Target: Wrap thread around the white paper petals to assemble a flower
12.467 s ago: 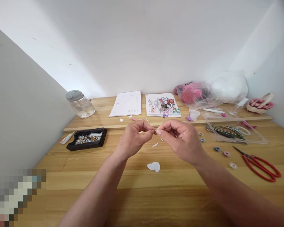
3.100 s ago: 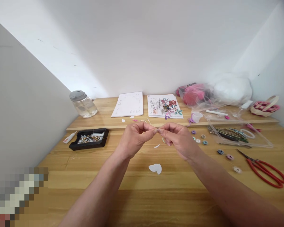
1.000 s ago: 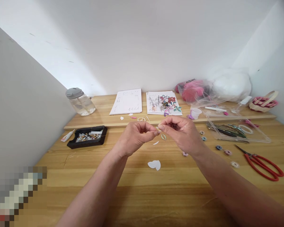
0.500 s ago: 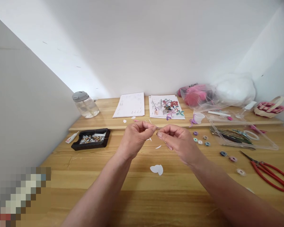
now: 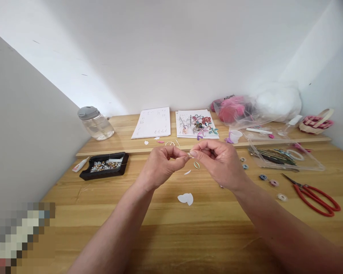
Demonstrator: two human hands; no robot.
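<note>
My left hand (image 5: 166, 164) and my right hand (image 5: 219, 161) meet fingertip to fingertip over the middle of the table. Each is closed in a pinch on a tiny pale piece (image 5: 190, 155) between them, too small to name. Just below the fingers lie a green-edged leaf shape (image 5: 196, 165) and a thin white paper sliver (image 5: 187, 172). Nearer to me are white rounded paper cut-outs (image 5: 185, 198). Past my hands, a white wavy-edged outline (image 5: 169, 144) and a small pink piece (image 5: 160, 142) rest on the raised shelf.
Left: a black tray (image 5: 87, 176) of beads, a glue tube (image 5: 80, 164), a lidded water jar (image 5: 96, 125). Behind: paper sheets (image 5: 152, 123) and wire flowers (image 5: 201, 125). Right: red-handled scissors (image 5: 311, 196), thread spools (image 5: 273, 183), a clear box (image 5: 317, 166) of tools, a small basket (image 5: 316, 125).
My right hand has risen and turned, its fingers closing in against the left fingertips. The leaf shape under my hands now shows. The whole view has shifted slightly.
</note>
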